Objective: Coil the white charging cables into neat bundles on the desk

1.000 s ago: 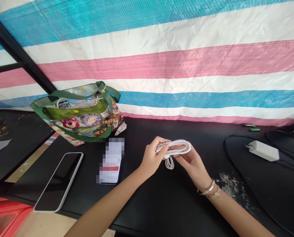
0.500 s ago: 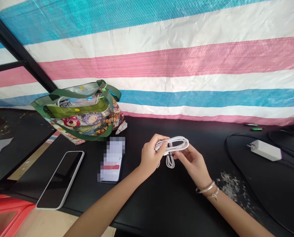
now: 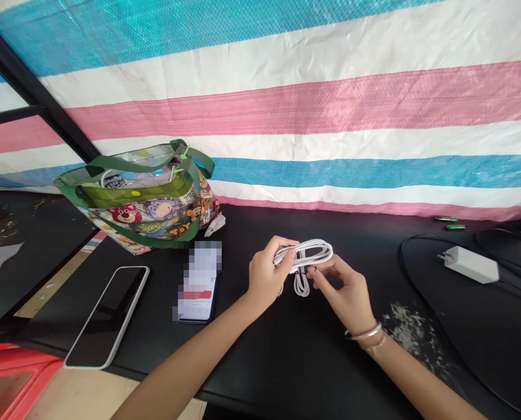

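Head view: the left hand (image 3: 266, 277) clamped the coiled white cable (image 3: 310, 262) above the black table (image 3: 286, 361), long axis running rightward; the right hand (image 3: 345, 294) was just below-right, its grip indeterminable.

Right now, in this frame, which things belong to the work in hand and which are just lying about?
Apparently in the work:
- coiled white cable, gripped by the left hand
- right hand, fingertips at the hanging loops

Apparently just lying about:
- lit smartphone
- white-edged smartphone, screen dark
- cartoon tote bag
- white plug adapter
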Demonstrator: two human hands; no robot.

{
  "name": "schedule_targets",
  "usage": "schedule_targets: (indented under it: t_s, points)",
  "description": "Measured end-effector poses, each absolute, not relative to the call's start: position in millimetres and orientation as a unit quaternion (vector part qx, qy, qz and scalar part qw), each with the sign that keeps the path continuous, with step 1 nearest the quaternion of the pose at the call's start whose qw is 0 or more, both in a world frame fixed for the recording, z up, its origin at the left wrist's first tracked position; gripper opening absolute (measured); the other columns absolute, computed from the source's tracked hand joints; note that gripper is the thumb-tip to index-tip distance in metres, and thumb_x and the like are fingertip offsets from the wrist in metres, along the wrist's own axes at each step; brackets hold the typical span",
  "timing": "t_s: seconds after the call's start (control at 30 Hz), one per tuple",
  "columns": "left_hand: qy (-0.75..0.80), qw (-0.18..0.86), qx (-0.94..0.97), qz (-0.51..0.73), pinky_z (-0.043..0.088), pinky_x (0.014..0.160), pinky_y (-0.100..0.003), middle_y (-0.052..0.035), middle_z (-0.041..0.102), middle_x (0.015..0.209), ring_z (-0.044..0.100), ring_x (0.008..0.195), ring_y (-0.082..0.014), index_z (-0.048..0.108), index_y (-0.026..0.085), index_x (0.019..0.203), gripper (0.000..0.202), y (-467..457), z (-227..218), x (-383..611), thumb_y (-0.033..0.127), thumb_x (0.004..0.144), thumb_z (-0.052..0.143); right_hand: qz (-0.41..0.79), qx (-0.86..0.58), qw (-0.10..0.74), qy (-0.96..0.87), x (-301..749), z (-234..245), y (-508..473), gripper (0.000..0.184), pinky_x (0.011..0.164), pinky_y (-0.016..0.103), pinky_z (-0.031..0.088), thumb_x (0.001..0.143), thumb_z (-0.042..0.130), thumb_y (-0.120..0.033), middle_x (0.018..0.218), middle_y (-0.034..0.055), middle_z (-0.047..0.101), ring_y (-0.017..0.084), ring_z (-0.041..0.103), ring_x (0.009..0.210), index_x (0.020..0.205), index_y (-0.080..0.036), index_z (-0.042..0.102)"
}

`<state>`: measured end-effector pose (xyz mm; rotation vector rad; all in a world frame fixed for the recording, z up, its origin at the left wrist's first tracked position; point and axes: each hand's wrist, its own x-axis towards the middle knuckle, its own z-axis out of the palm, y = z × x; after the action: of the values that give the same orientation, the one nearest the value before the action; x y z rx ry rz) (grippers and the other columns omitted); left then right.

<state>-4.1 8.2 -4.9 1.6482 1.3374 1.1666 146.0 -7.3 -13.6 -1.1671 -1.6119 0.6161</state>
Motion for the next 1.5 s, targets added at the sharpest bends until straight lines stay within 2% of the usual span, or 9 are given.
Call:
schedule_targets:
  t_s: [0.13,0.23,0.4,0.67,0.9,1.13,1.37,1.5]
  points:
    - [0.537,0.328,0.641,0.439,0.049,0.06,-0.021,0.0017,0.075,0.086,0.067,0.065,-0.0141,0.065,0.023,0.093,0.015,7,-2,-4,0.024,0.085,0.053,0.084,-0.479,0.489,-0.724,147,-14,-11,0.021,0.048,0.024,0.046,0.085,0.056,-0.03,0.052,-0.0008,0.065,0.014,0.06,0.045,0.067,-0.023,0.062]
    - [0.543,0.295,0.659,0.429,0.05,0.065,-0.022,0.003,0.075,0.085,0.068,0.07,-0.0153,0.066,0.025,0.091,0.013,7,-1,-4,0.025,0.085,0.054,-0.027,-0.449,0.46,-0.766,146,-13,-13,0.023,0.048,0.024,0.044,0.088,0.054,-0.025,0.048,-0.0009,0.063,0.013,0.057,0.042,0.067,-0.023,0.065]
    - [0.529,0.271,0.689,0.414,0.051,0.069,-0.022,0.0035,0.076,0.091,0.07,0.077,-0.0163,0.066,0.026,0.09,0.012,7,-2,-5,0.025,0.086,0.055,-0.098,-0.428,0.428,-0.79,145,-9,-13,0.026,0.048,0.023,0.041,0.091,0.05,-0.021,0.049,-0.0012,0.063,0.011,0.056,0.043,0.07,-0.022,0.066]
    - [0.529,0.248,0.703,0.406,0.05,0.067,-0.022,0.0034,0.076,0.092,0.07,0.078,-0.0161,0.065,0.027,0.091,0.012,8,-5,-5,0.024,0.086,0.055,-0.088,-0.418,0.433,-0.794,146,-10,-10,0.021,0.049,0.026,0.041,0.088,0.054,-0.019,0.052,-0.0017,0.061,0.013,0.055,0.049,0.069,-0.022,0.062]
    - [0.532,0.262,0.676,0.437,0.049,0.064,-0.022,0.0016,0.075,0.088,0.068,0.071,-0.0152,0.064,0.025,0.091,0.011,9,-4,-6,0.025,0.086,0.054,-0.018,-0.423,0.469,-0.775,145,-14,-9,0.016,0.065,0.036,0.051,0.084,0.056,-0.02,0.068,0.001,0.07,0.023,0.064,0.076,0.071,-0.026,0.06]
    - [0.456,0.415,0.625,0.478,0.04,0.045,-0.018,0.0058,0.057,0.061,0.052,0.041,-0.0073,0.056,0.021,0.098,0.017,8,-3,-5,0.029,0.085,0.049,0.027,-0.457,0.522,-0.72,150,-21,-4,0.01,0.065,0.034,0.054,0.082,0.058,-0.018,0.079,0.0045,0.068,0.022,0.065,0.077,0.075,-0.025,0.059]
    - [0.4,0.551,0.551,0.483,0.035,0.04,-0.017,0.0084,0.049,0.056,0.043,0.038,-0.0059,0.045,0.018,0.117,0.039,7,-6,0,0.035,0.082,0.052,0.026,-0.429,0.544,-0.721,154,-19,-7,0.01,0.072,0.038,0.054,0.082,0.059,-0.016,0.083,0.005,0.071,0.024,0.067,0.086,0.079,-0.026,0.06]
    - [0.394,0.609,0.512,0.46,0.034,0.04,-0.017,0.0068,0.049,0.058,0.041,0.04,-0.0054,0.05,0.016,0.121,0.048,11,-8,2,0.039,0.08,0.056,0.022,-0.414,0.539,-0.734,153,-19,-8,0.012,0.075,0.04,0.055,0.083,0.057,-0.015,0.083,0.0042,0.073,0.025,0.067,0.091,0.081,-0.026,0.06]
